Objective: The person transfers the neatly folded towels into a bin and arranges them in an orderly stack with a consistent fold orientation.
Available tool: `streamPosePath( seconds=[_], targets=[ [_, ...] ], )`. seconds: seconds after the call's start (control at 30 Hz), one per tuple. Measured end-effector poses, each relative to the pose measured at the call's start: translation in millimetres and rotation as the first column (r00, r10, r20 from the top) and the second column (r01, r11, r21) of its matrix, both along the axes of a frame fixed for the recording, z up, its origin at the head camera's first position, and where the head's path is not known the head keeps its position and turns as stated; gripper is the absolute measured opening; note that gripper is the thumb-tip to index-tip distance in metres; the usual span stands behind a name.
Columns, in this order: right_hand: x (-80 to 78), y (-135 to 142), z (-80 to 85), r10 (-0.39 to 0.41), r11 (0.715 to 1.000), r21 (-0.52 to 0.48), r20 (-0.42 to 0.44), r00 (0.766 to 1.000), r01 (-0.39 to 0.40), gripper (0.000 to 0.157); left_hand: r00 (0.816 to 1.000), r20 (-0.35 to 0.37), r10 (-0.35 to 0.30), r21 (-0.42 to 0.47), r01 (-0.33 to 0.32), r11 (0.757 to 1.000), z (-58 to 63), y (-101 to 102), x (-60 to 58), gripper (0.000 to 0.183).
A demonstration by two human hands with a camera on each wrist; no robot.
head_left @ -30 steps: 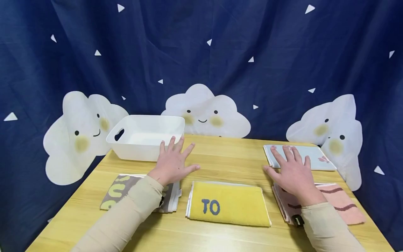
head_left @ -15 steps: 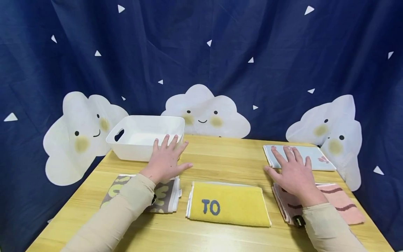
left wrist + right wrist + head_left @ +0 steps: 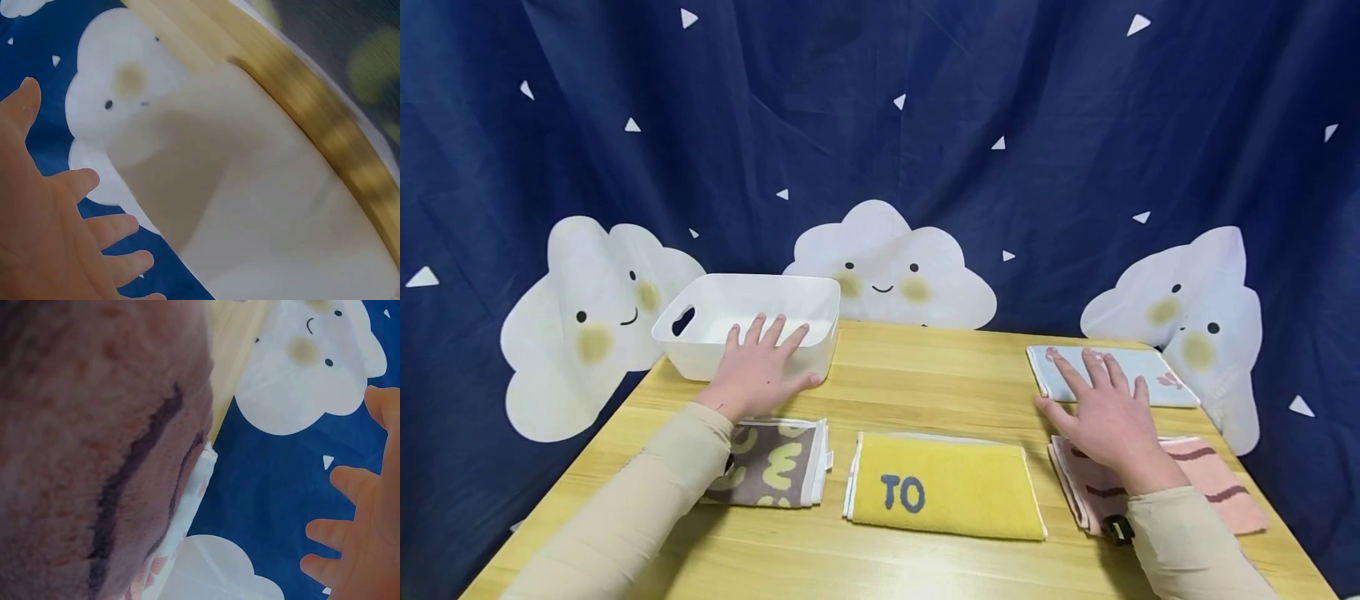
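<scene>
My left hand (image 3: 754, 371) is spread, its fingers overlapping the front wall of a white plastic bin (image 3: 700, 360) in the head view. Below it lies a folded grey-brown towel (image 3: 778, 467) with yellow-green shapes, partly behind the sleeve. With fingers straight and apart, my right hand (image 3: 1108, 421) hovers over a folded pink towel (image 3: 1213, 487) with dark wavy stripes. Its fingertips overlap a folded light-blue towel (image 3: 1138, 371) behind. Between the hands sits a folded yellow towel (image 3: 955, 487) marked "TO". Neither hand holds anything; the left wrist view shows the bin wall (image 3: 269, 206) near the left fingers.
Everything stands on a light wooden table (image 3: 917, 375). Its far edge meets a dark blue curtain (image 3: 880, 133) printed with white clouds and triangles. The bin is at the table's back left; the towels are spread across the front and right.
My left hand has moved left, across the front of the bin, uncovering more of the grey-brown towel's right side. The right hand has shifted slightly right. The towels and bin stay put.
</scene>
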State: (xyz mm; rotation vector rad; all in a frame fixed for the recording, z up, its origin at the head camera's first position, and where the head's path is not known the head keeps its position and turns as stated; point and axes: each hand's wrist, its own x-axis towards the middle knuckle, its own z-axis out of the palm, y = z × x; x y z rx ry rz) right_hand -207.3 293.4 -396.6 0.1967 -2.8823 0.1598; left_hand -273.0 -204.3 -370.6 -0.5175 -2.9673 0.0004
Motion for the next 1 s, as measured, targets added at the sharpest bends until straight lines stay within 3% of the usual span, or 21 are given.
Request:
streamPosePath(
  seconds=[0.33,0.57,0.83,1.0],
  targets=[
    [0.7,3.5,-3.0,-0.006,1.000,0.009,0.011,1.000,0.006,0.080,0.996,0.048,0.074,0.031,-0.076,0.997,-0.1,-44.3,-7.0,0.085],
    [1.7,6.1,-5.1,-0.015,1.000,-0.002,0.019,1.000,0.015,0.082,0.993,0.069,0.099,0.063,-0.103,0.993,-7.8,-76.6,-15.1,0.091],
    [2.2,6.9,-5.2,-0.033,0.999,0.008,0.022,0.999,0.033,0.082,0.997,0.027,0.073,0.102,-0.075,0.992,-16.5,-89.3,-22.6,0.078],
    [2.1,4.7,-6.3,-0.032,0.999,0.004,0.027,0.999,0.032,0.081,0.997,-0.066,0.046,0.069,-0.042,0.997,-22.0,-93.3,-32.1,0.061]
  ],
)
